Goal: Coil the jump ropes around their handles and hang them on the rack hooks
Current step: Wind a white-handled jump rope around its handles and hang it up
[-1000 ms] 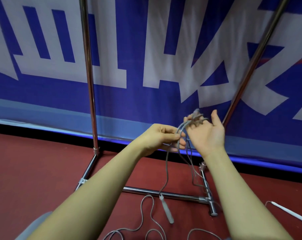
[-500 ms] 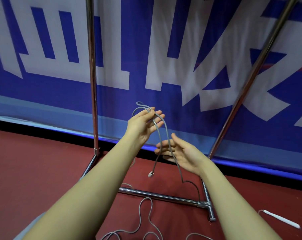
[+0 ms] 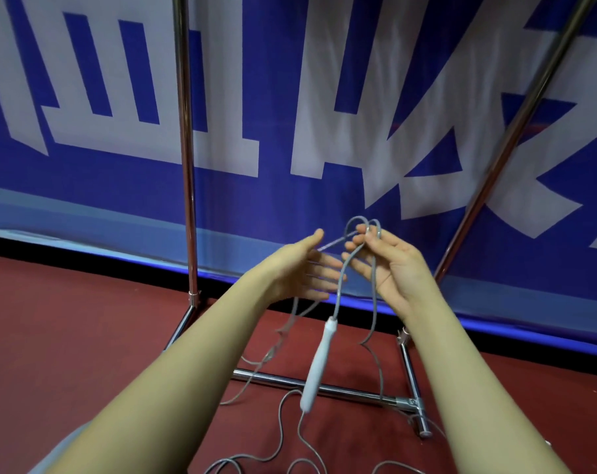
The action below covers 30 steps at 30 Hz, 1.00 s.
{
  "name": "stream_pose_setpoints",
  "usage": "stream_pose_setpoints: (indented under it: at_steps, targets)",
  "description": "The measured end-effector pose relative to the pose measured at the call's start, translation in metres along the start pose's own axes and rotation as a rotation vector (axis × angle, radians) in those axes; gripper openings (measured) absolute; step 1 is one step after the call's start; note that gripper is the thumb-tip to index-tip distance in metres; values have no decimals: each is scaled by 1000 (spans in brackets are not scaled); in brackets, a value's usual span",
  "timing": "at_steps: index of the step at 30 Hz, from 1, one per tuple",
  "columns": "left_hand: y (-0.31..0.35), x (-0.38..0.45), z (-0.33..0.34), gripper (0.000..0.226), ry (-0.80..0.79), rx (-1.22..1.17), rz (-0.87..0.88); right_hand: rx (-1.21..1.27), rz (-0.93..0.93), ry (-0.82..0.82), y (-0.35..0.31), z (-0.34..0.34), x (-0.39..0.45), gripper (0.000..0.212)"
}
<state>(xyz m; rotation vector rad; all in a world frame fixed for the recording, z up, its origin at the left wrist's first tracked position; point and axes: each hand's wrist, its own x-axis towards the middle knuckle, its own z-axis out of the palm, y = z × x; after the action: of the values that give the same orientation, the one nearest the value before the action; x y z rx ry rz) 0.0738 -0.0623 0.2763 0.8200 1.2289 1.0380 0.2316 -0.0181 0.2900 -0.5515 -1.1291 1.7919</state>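
A thin grey jump rope (image 3: 341, 278) loops over the fingertips of my right hand (image 3: 389, 265), which pinches the folded strands at the top. Its white handle (image 3: 319, 364) dangles below on one strand, above the rack's base. My left hand (image 3: 297, 271) is beside the loops with fingers straight and spread, a strand running past them. More of the rope trails in curls on the red floor (image 3: 283, 453). The rack's hooks are out of frame.
The chrome rack has a left upright (image 3: 186, 148), a slanted right upright (image 3: 502, 145) and a floor bar (image 3: 324, 388) with a foot at the right. A blue and white banner (image 3: 290, 97) hangs right behind it.
The rope loops went from my left hand's fingers over to my right hand, which rose and pinched them. My left hand dropped and opened. The white handle swung up into view.
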Motion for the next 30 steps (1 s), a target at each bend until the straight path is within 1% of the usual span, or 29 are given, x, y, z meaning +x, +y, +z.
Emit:
stream_pose_setpoints:
  at_steps: [2, 4, 6, 8, 10, 11, 13, 16, 19, 22, 24, 27, 29, 30]
  targets:
    - [-1, -3, 4, 67, -169, 73, -41, 91, -32, 56, -2, -5, 2, 19]
    - [-4, -5, 7, 65, -259, 76, -11, 146, -46, 86, -4, -8, 4, 19]
    - [-9, -4, 9, 50, -247, 132, 105, 196, -55, 116, -5, -9, 4, 18]
    - [-13, -1, 12, 28, -172, 223, 250, 268, -61, 145, -7, -8, 4, 17]
    - [-16, 0, 17, 17, -105, 288, 312, 362, -55, 171, -9, -5, 4, 16]
    - [-17, 0, 20, 15, -103, 321, 312, 410, -46, 185, -10, -4, 3, 17]
    - [-22, 1, 27, 16, -142, 324, 246, 502, -31, 207, -13, -3, 3, 20]
    - [-25, 2, 32, 28, -251, 187, 129, 581, -30, 221, -15, -4, 3, 23]
    - [-24, 0, 31, 29, -335, 166, 128, 614, -27, 225, -15, -6, 4, 23]
    - [-24, -3, 30, 17, -359, 223, 169, 599, -17, 221, -13, -11, 7, 23]
    - [-23, -4, 30, 12, -313, 224, 193, 514, 2, 228, -11, -16, 10, 24]
    - [-18, -3, 26, 11, -159, 97, 241, 368, 67, 209, -5, -26, 11, 28]
    - [-10, -3, 21, 10, -76, -39, 291, 249, 138, 148, -2, -31, 10, 32]
    - [-6, -3, 18, 10, -39, -98, 313, 148, 186, 111, 1, -32, 9, 36]
